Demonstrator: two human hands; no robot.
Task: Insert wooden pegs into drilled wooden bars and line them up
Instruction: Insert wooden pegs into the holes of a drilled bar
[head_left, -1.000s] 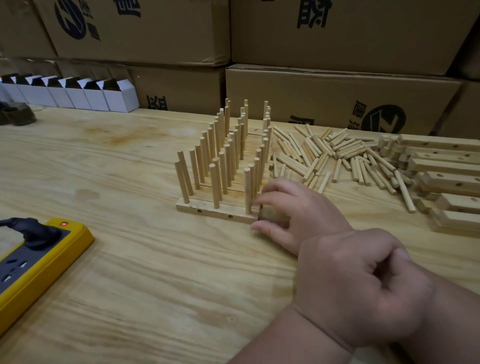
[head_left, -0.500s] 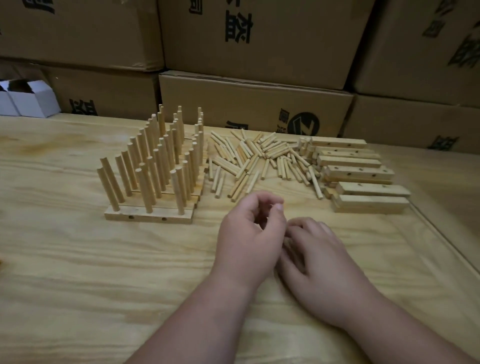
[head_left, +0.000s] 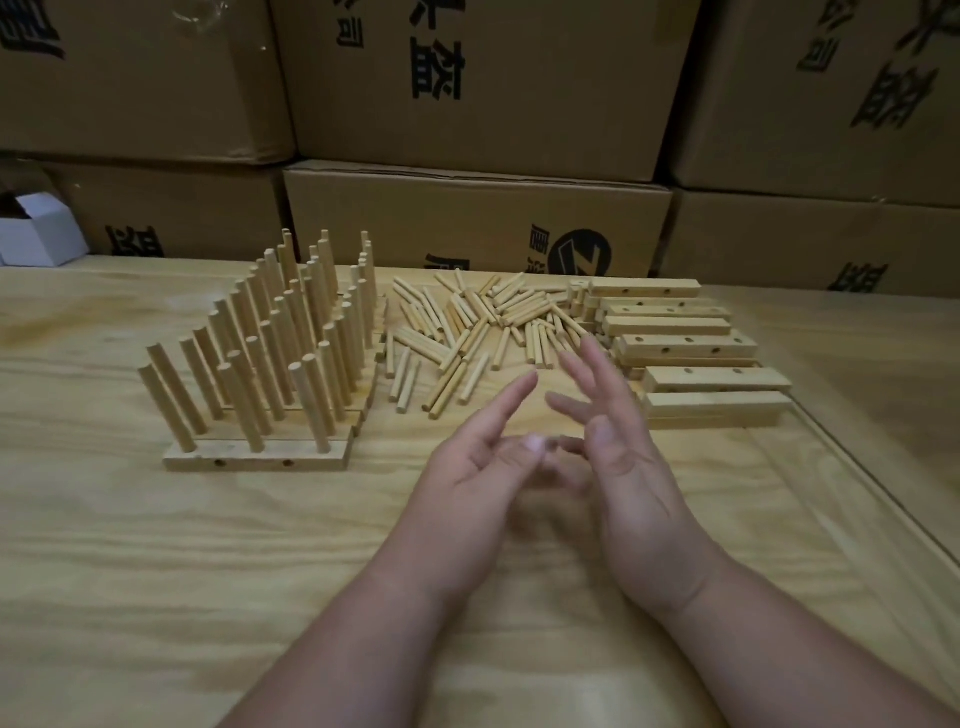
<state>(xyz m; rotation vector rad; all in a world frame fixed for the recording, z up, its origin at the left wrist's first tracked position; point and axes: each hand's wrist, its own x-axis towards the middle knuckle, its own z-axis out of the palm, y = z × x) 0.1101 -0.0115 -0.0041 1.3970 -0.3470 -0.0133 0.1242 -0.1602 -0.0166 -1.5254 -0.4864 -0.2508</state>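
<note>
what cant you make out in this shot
All in the head view:
- Rear finished bars: their bases are hidden behind the upright pegs of the front bar.
- Lower undrilled-looking bars: stacked, so the ones beneath are covered.
- Left hand and right hand: fingertips motion-blurred; where they touch is unclear.
- White box: cut off by the left edge.
- Cardboard cartons: print cropped and partly blocked.

On the counter (head_left: 130, 545), pegged bars (head_left: 270, 374) stand left, loose pegs (head_left: 467, 332) lie in the middle, empty bars (head_left: 685, 353) are stacked right, boxes (head_left: 467, 104) rise behind, and 2 hands (head_left: 483, 467) hover in front.
</note>
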